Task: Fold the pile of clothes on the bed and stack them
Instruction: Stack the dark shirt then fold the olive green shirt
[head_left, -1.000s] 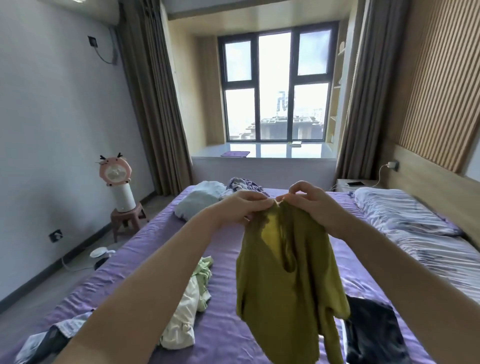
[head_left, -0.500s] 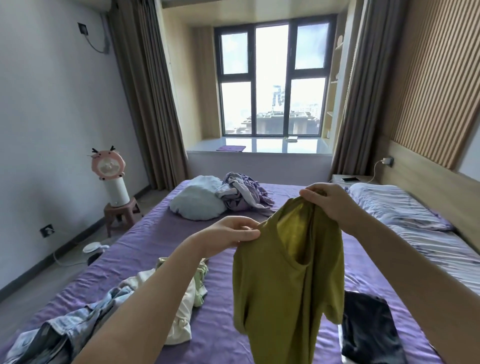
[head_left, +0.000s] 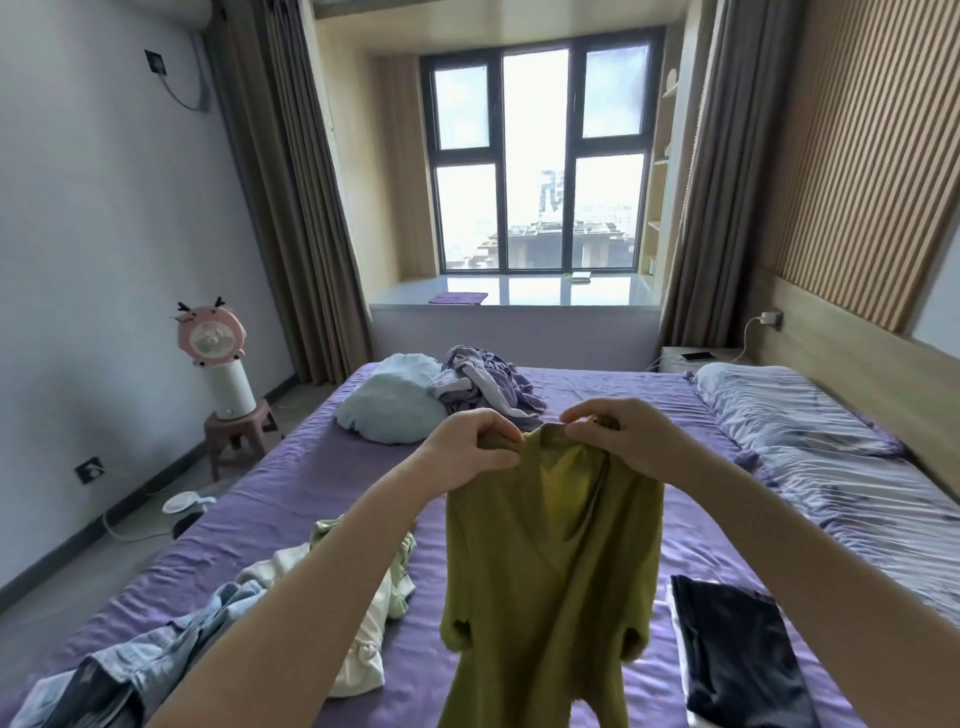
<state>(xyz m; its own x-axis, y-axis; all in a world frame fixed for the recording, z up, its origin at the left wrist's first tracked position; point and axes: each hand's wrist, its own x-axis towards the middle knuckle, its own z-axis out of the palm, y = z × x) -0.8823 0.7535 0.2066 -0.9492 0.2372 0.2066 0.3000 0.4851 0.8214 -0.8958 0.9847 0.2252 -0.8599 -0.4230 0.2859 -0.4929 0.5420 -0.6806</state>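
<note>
Olive-green knit fabric is pinched at its top edge by both hands: the left hand (head_left: 470, 449) is closed on one side of the neckline, the right hand (head_left: 621, 441) closed on the other, the two held close together above the bed. From them the olive-green short-sleeved top (head_left: 550, 587) hangs down lengthwise, its neck opening sagging between the hands and both short sleeves dangling near the lower part.

Beneath and behind it spreads the purple bed sheet (head_left: 311, 483). Just to the right of the hanging top a dark navy folded garment (head_left: 737, 660) lies flat on the sheet. To the left, partly hidden by the left forearm, lies a crumpled cream and pale green garment (head_left: 374, 623), and further left a rumpled blue denim piece (head_left: 156, 654) reaches the near corner. Toward the far end of the bed sit a light blue bundle (head_left: 389, 400) and, touching it, a lilac and white heap of cloth (head_left: 483, 384). A striped grey-lilac pillow (head_left: 789, 410) lies along the right side by the wooden headboard (head_left: 872, 384). Off the bed at left, a pink round fan (head_left: 210, 335) stands on a small stool (head_left: 236, 434).
</note>
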